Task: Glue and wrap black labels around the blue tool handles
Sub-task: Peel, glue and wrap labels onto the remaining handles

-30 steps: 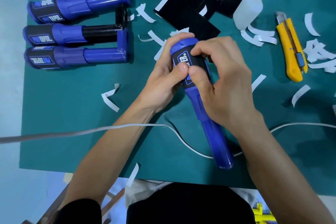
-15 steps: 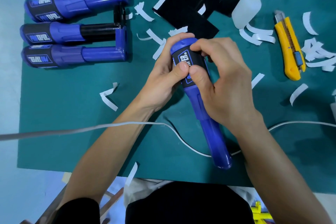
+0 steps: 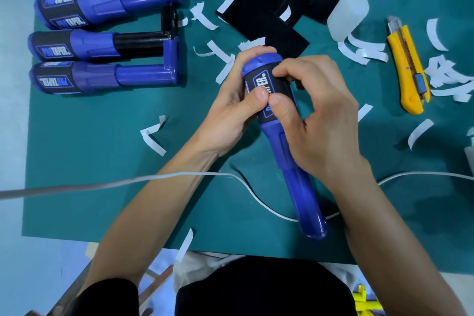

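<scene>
Over matte green mat (image 3: 102, 161), both hands, left hand (image 3: 230, 113) and right hand (image 3: 320, 115), pinch black label (image 3: 269, 87) round glossy blue cylindrical handle (image 3: 305, 195).

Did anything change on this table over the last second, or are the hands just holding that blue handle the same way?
Nothing visibly moved. The left hand and right hand both keep gripping the blue tool handle, thumbs pressed side by side on its black label. The three other handles, glue bottle and utility knife lie where they were.
</scene>
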